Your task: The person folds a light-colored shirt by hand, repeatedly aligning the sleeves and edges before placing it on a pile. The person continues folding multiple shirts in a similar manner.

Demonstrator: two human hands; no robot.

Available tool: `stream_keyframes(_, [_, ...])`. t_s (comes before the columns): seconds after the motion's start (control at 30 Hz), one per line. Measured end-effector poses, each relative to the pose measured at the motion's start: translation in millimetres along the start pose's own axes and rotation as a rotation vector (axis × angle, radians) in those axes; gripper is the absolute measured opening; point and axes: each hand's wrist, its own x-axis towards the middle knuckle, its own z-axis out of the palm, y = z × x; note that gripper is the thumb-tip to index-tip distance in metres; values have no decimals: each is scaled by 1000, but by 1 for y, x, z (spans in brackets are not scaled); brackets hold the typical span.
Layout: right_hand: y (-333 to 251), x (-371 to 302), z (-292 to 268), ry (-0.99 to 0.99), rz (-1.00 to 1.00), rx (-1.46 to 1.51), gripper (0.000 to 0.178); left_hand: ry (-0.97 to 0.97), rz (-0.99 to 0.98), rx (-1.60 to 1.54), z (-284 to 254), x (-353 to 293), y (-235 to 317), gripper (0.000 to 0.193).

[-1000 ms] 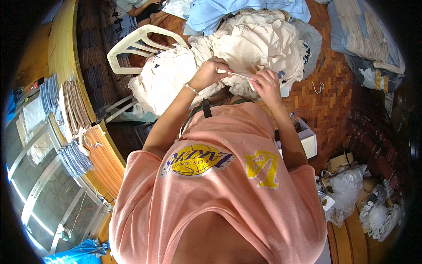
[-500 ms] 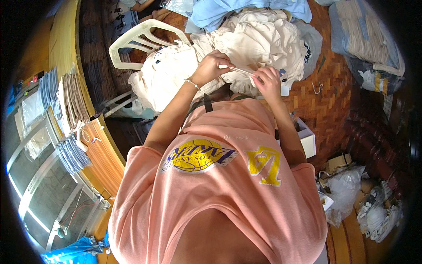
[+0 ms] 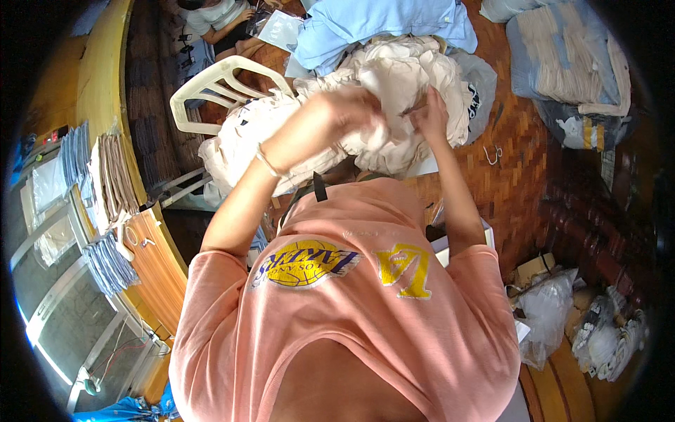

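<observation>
Two bare hands. Left hand (image 3: 341, 116) blurs; right hand (image 3: 432, 118) has bent fingers, turned inward. I cannot tell what either grasps. Both reach forward, converging. Under them: heaped, crumpled cream fabric (image 3: 415, 60). Step, I judge: handling it; next move calls for sure grip.

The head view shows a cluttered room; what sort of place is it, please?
Probably a garment workroom: a heap of cream cloth ahead, light blue cloth beyond it, and a plastic-wrapped stack of folded cloth at right.
</observation>
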Motion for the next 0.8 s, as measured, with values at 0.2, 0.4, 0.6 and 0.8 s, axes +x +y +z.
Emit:
stream_keyframes(0.2, [34,34,58,-509,455,447,14,1011,-687,-281,43,-44,-177,46])
stream_keyframes(0.4, [39,13,80,-120,329,175,24,551,-1478,-1087,201,-83,-258,61])
stream_keyframes(0.6, [27,13,79,-401,486,-28,30,858,-1537,-689,233,-78,-297,74])
stream_keyframes(0.8, [66,68,-51,-30,740,602,9,1316,-1278,-503,163,-158,-301,51])
